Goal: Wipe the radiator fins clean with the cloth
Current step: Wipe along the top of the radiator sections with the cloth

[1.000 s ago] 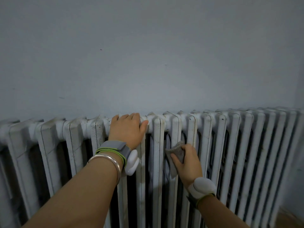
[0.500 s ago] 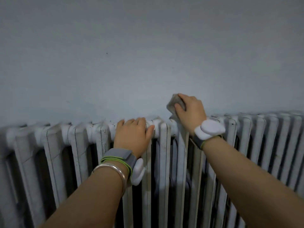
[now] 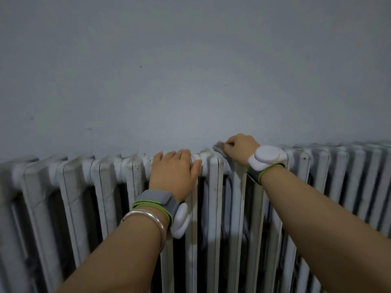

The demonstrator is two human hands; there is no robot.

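The right hand [image 3: 239, 145] grips the grey cloth [image 3: 219, 147] atop the radiator [image 3: 215, 187]; the left hand [image 3: 174, 172] curls over its top.

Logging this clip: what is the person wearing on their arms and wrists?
Both forearms are bare, with no sleeves. The left wrist carries a grey fabric strap with lime-green edging, a white rounded plastic pod and a silver metal bangle. The right wrist has a matching white pod on a grey green-edged strap. The left hand and right hand are ungloved.

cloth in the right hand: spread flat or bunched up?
Bunched. Only a small grey wad of the cloth shows, pinched in the curled fingers of the right hand atop the radiator.
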